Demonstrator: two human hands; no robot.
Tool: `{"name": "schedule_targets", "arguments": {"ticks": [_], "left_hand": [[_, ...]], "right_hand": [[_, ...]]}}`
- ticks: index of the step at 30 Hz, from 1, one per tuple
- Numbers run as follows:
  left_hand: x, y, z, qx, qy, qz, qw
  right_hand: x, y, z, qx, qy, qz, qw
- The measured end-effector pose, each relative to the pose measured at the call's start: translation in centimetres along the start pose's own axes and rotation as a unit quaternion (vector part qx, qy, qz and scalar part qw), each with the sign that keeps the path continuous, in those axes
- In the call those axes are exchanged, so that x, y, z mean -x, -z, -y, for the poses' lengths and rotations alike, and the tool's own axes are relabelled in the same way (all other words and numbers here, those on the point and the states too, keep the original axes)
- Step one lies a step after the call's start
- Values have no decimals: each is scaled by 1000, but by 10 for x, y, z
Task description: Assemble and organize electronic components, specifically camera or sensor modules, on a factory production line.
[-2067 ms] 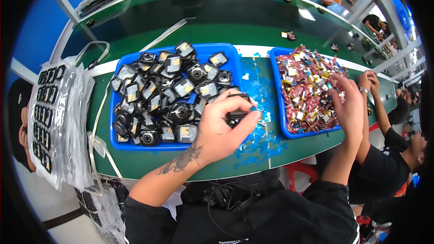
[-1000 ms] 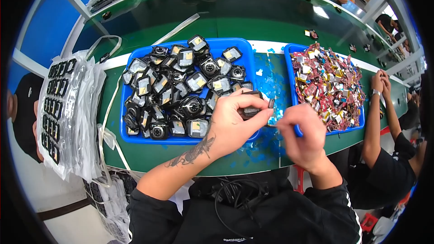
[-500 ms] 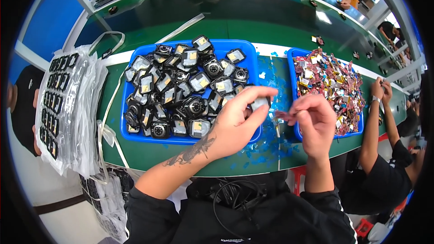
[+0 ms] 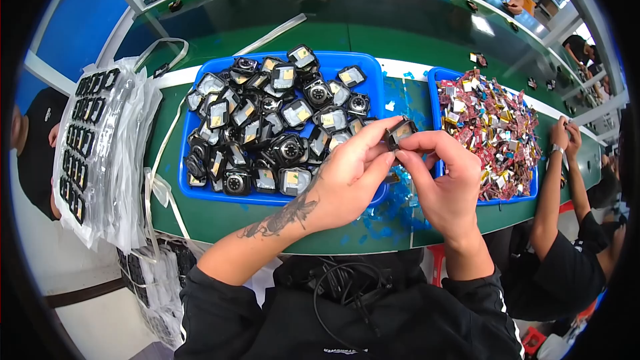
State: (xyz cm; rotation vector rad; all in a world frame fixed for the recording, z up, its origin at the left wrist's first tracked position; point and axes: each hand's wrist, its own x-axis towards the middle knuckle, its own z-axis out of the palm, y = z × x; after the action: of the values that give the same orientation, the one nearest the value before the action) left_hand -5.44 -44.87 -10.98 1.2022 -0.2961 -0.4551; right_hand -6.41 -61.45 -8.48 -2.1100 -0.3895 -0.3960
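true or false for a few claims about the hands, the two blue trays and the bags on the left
1. Both hands hold one small black part between them. True: the left hand and right hand meet on the small black part.
2. The left blue tray is empty. False: the left blue tray is heaped with black parts.
3. The right blue tray holds small colourful pieces. True: the right blue tray is full of red, gold and silver pieces.
4. The clear bags lie to the right of the trays. False: the clear bags lie at the left end of the green bench.
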Motion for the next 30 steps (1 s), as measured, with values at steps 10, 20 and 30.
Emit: {"name": "schedule_targets", "arguments": {"ticks": [10, 20, 30], "left_hand": [[-2, 1, 4, 0, -55, 0, 998], [0, 3, 2, -68, -58, 8, 996], [5, 2, -7, -145, -39, 13, 989]], "right_hand": [[-2, 4, 1, 6, 2, -24, 1000], [-5, 6, 2, 1, -18, -7, 1000], [-1, 12, 7, -33, -25, -37, 998]]}}
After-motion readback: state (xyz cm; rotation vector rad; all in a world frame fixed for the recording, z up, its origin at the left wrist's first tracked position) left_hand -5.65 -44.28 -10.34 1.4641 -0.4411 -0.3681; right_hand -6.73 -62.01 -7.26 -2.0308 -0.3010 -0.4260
